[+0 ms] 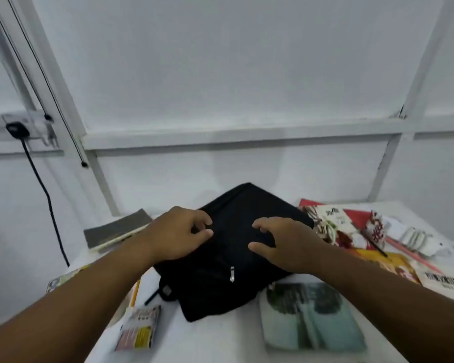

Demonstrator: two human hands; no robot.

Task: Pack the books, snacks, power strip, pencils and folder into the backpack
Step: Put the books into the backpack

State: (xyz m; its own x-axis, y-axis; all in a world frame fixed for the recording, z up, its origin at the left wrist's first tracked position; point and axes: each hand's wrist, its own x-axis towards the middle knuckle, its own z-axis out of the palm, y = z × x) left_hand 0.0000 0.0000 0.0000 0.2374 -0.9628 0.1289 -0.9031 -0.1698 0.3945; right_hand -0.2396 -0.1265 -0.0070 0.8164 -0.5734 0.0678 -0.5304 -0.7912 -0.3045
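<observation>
A black backpack (236, 258) lies flat in the middle of the white table, with a silver zipper pull (232, 273) on its front. My left hand (176, 234) hovers over the bag's left part with curled fingers. My right hand (286, 244) is spread over its right part; neither holds anything. A green-covered book (312, 315) lies at the front right. A grey book (116, 229) lies at the back left. Snack packets (333, 226) and a white power strip (417, 239) sit at the right. A yellow pencil (135, 292) shows by my left forearm.
A small yellow-and-pink packet (139, 328) lies at the front left. Orange and white booklets (404, 268) lie at the right edge. A black cable (48, 203) hangs from a wall socket (16, 127) at the left. The table (220, 341) meets a white wall behind.
</observation>
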